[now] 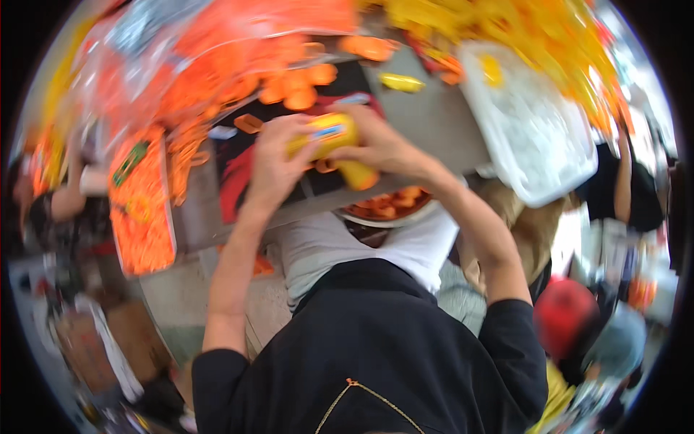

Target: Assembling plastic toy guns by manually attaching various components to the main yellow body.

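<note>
Left hand (278, 148) and right hand (383, 148) are closed around a yellow plastic casing (344, 137) from opposite sides, holding it above the near part of the desk (426, 119), over a black-and-red mat (238, 173). It is probably light and stiff, with smooth walls that might slip; the rounded body likely gives the surest hold, leaving the stubby orange-yellow end (359, 176) free. Orange plastic pieces (296, 90) lie heaped beyond, near crinkled clear film (130, 79). A white tub (520, 189) holds translucent contents, too blurred to identify.
</note>
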Available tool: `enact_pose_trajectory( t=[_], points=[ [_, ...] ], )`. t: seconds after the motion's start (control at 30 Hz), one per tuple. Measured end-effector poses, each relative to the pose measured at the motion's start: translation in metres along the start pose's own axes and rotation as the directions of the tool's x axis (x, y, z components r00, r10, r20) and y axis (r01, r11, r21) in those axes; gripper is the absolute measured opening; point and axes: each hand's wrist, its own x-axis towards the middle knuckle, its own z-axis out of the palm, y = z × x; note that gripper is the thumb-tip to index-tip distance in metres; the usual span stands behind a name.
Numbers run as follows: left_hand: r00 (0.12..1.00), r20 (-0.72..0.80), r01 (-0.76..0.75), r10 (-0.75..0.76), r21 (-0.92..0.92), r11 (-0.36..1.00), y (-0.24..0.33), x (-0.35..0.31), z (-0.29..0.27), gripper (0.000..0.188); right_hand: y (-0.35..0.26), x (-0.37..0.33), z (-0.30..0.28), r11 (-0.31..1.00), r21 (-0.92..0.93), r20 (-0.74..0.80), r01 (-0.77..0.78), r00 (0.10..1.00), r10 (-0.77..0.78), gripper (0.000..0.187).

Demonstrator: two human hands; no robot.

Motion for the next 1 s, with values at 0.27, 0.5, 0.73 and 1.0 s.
enact_pose_trajectory(
  t=[0.27, 0.5, 0.73, 1.0],
  points=[
    [0.927, 0.135, 0.375, -0.350, -0.278, 0.884, -0.003, -0.056, -0.060, 0.021, -0.097, -0.220, -0.141, 0.790, -0.192, -0.004, -0.582, 0.806, 0.592, 0.058],
    [0.943, 0.128, 0.324, -0.306, -0.151, 0.934, 0.027, -0.045, -0.029, 0.018, 0.049, -0.445, -0.209, -0.097, -0.389, -0.760, -0.916, 0.259, 0.597, 0.071],
    [0.938, 0.210, 0.301, -0.274, -0.110, 0.947, 0.030, -0.088, -0.060, 0.019, 0.029, -0.312, -0.102, 0.245, -0.493, -0.854, -0.835, 0.410, -0.322, 0.017],
    [0.942, 0.101, 0.328, -0.319, -0.083, 0.941, 0.023, -0.073, -0.073, 0.017, -0.043, -0.087, 0.004, 0.917, -0.395, -0.479, -0.052, 0.864, -0.157, 0.021]
  ],
)
